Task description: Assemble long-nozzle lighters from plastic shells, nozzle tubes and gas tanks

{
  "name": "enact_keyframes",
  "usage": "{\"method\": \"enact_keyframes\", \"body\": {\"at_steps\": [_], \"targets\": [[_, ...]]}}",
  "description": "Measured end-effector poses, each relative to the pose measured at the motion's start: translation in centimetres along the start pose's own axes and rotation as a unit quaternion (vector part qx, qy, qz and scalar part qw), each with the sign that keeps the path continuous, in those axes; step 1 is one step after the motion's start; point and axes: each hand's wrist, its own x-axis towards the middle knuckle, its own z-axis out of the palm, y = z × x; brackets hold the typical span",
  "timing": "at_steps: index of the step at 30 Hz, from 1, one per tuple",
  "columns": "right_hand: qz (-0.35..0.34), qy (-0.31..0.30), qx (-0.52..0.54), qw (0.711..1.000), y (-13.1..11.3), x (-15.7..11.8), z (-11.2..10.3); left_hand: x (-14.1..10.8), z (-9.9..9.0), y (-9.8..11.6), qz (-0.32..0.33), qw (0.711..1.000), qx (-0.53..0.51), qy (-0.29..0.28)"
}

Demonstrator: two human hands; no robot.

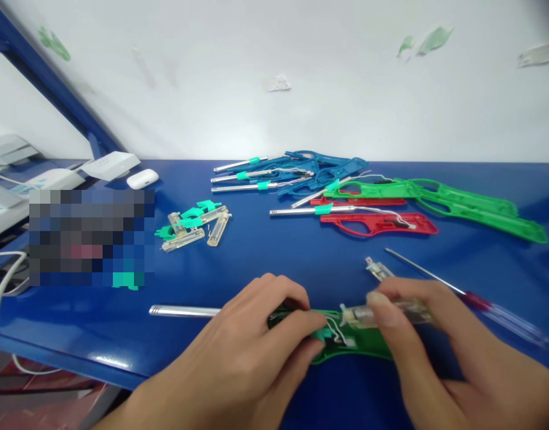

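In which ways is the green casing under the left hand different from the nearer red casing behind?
The green casing is held by the left hand, while the red casing lies untouched. The green casing is closer to the person; the red casing is farther back. Both have white wires over them.

Metal tube [185, 311]: right end hides behind the left fingers [296, 325]!
Green shell [370, 341]: right end masked by right fingers [418, 291].
Clear case [358, 316]: right thumb [384, 309] covers its middle.
Screwdriver handle [509, 318]: blurry, right of those fingers.
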Motion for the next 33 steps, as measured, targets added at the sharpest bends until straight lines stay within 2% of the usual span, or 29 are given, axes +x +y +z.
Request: {"method": "enact_keyframes", "body": {"at_steps": [8,18,21,24,28,33], "targets": [[-0.025,-0.005,-0.003,1.000,0.20,0.32,-0.15,0.05,0.14,-0.12,0.003,1.000,0.002,-0.001],[-0.022,-0.007,0.006,1.000,0.01,0.45,-0.19,0.24,0.22,0.01,-0.003,1.000,0.007,-0.007],[-0.019,-0.006,0.012,1.000,0.02,0.51,-0.17,0.22,0.19,0.00,0.014,1.000,0.015,-0.007],[-0.024,-0.006,0.010,1.000,0.11,0.54,-0.16,0.10,0.16,-0.07,0.028,0.999,0.030,-0.019],[-0.030,-0.005,0.004,1.000,0.26,0.57,-0.21,0.03,0.02,-0.31,0.031,0.996,0.050,-0.070],[-0.037,-0.007,0.002,0.999,0.51,0.70,-0.28,0.17,0.02,-0.52,0.035,0.992,0.082,-0.091]]}}
